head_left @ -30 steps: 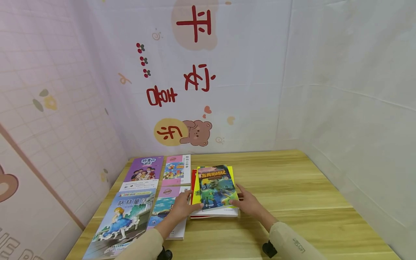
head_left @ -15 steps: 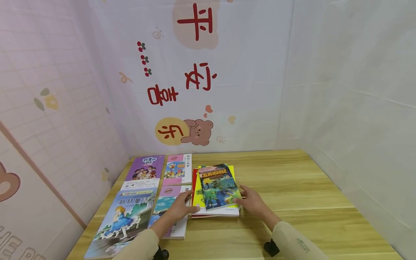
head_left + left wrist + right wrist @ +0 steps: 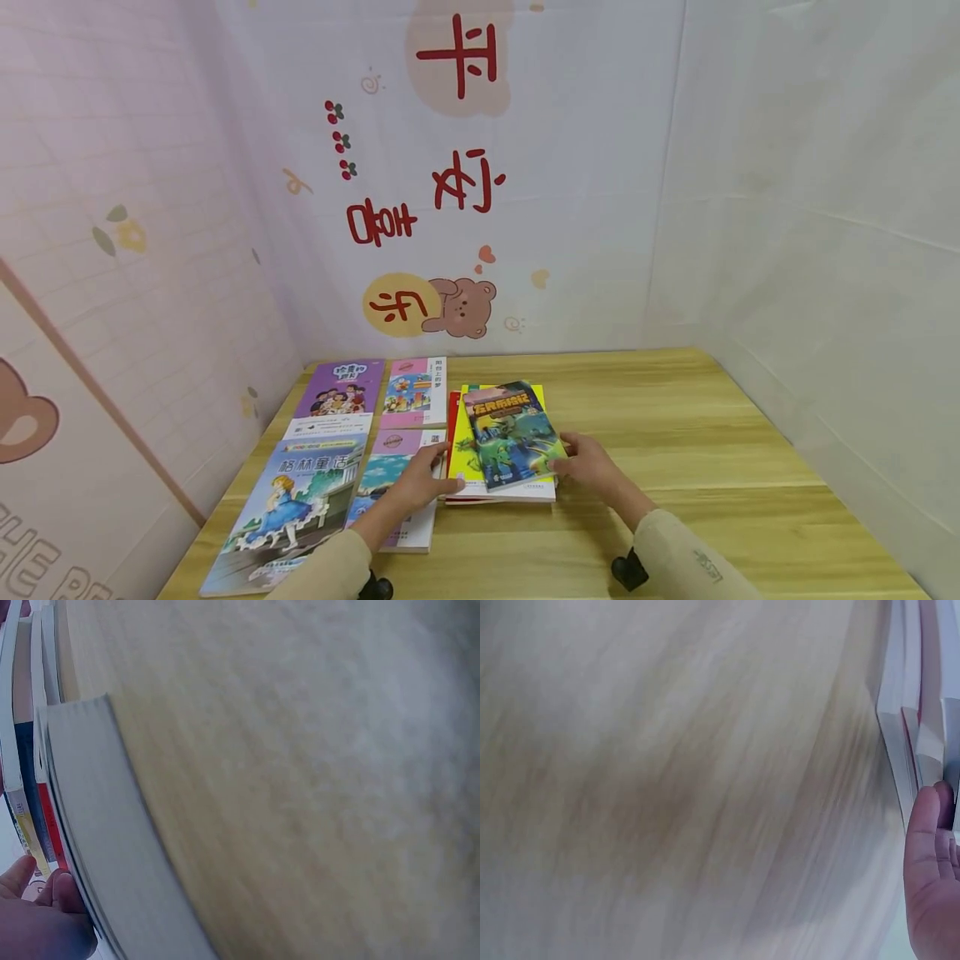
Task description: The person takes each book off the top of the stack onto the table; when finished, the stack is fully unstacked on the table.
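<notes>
My right hand (image 3: 592, 468) pinches the green-blue book (image 3: 512, 437) at its near right corner, thumb on the cover. My left hand (image 3: 420, 482) is relaxed, part open, thumb at the near left corner of the yellow book (image 3: 467, 450). Forearms reach forward, angled inward, beige sleeves (image 3: 326, 567). Green-blue book: thin paperback, skewed atop the yellow one, over a wood-grain desk (image 3: 645, 417).

Free: tabletop (image 3: 720, 467) right of right hand (image 3: 594, 468) | Blocked left: book stack (image 3: 513, 437), flat books (image 3: 288, 504) | Rear: wall (image 3: 592, 250)
</notes>
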Motion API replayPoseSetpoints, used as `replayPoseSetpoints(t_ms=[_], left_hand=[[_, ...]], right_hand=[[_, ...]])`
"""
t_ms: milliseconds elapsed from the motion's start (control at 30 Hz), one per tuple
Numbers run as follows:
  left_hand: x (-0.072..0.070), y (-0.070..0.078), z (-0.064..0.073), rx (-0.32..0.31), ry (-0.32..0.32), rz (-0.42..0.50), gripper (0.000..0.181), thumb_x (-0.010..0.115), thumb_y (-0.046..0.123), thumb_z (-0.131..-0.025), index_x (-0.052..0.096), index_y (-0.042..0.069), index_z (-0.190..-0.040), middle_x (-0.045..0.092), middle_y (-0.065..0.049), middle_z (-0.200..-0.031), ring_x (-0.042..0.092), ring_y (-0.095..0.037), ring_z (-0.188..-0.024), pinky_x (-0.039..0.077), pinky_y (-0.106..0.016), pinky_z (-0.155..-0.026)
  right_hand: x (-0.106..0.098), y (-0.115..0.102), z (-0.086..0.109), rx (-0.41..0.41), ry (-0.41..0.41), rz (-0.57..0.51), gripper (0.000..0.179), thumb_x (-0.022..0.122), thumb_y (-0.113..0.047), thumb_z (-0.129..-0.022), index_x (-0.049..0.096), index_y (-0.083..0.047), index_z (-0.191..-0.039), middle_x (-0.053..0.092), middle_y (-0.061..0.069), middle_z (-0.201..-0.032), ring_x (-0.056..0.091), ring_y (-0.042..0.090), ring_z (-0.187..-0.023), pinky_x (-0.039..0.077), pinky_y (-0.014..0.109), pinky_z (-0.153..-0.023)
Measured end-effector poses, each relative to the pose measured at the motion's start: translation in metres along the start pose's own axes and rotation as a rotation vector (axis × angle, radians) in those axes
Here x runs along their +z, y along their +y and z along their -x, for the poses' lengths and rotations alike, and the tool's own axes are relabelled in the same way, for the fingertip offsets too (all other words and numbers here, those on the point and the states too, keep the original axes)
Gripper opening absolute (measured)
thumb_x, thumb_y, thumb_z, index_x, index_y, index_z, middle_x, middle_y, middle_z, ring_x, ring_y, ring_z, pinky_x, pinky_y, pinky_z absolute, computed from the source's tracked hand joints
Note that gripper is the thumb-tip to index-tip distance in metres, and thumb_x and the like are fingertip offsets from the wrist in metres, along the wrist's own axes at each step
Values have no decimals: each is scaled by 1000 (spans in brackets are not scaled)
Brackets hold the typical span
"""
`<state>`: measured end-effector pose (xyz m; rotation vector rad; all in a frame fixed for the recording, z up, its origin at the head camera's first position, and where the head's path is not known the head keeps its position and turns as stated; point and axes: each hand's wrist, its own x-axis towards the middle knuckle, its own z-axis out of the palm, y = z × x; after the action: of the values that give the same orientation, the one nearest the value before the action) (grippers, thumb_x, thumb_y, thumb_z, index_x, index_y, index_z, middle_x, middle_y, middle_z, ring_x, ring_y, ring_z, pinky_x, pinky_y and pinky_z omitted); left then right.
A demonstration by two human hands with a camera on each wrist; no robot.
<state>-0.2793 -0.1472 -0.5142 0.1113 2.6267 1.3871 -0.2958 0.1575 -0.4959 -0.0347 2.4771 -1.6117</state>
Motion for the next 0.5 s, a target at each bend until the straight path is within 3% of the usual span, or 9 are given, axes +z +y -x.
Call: replayPoseSetpoints(t_ms=[167, 367, 500], left_hand=[[2, -1, 0, -10, -1, 0, 82, 82, 28, -83, 40, 5, -149, 41, -24, -148, 40, -43, -135, 35, -59, -108], [2, -1, -1, -11, 2, 6, 83, 83, 27, -82, 41, 6, -150, 40, -23, -148, 39, -43, -135, 35, -60, -108], [2, 0, -1, -19, 10, 3, 82, 83, 27, -82, 41, 6, -150, 41, -23, -148, 39, -43, -135, 35, -59, -108]], right_hand=[[-1, 4, -2, 61, -12, -173, 56, 68, 7, -86, 46, 15, -137, 63, 22, -109, 67, 25, -87, 58, 45, -78], [-9, 5, 3, 121, -16, -401, 66, 62, 11, -87, 34, 11, -146, 64, 23, -110, 68, 29, -87, 57, 49, -82], [-15, 4, 4, 143, -28, -464, 67, 59, 11, -88, 29, 11, -148, 64, 24, -109, 69, 30, -87, 57, 48, -82]])
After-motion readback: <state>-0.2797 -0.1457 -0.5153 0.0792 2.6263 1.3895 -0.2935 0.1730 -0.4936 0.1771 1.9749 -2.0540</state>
